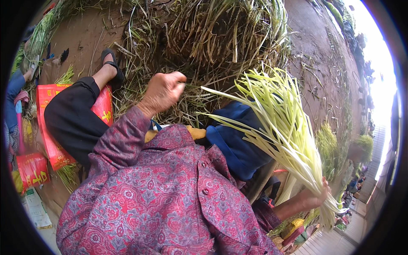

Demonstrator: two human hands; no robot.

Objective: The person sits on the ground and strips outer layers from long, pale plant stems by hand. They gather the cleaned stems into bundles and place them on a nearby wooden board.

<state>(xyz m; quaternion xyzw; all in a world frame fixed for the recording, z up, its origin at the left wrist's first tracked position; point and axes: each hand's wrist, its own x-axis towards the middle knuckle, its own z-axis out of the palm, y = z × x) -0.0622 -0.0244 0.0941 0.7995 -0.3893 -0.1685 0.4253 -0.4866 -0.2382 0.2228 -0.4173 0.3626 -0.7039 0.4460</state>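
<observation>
My left hand (165, 91) is raised in front of my body over the plant litter, its fingers curled closed; it is slightly blurred and nothing shows in it. Out to the right, my right hand (315, 195) grips a bunch of pale yellow-green leafy stalks (283, 127) by its white lower ends. The leaves fan up and to the left, over a dark blue cloth (236, 146) on my right side. Beyond my hands lies a large heap of long green and dry brown stalks (220, 35).
Red printed bags (52, 127) lie beside my bent left leg (75, 114), with green stalks poking out. Another person's blue-clad leg (14, 89) shows at the far left. Loose stalks litter the brown ground (318, 60). More green bundles (326, 140) stand at the right.
</observation>
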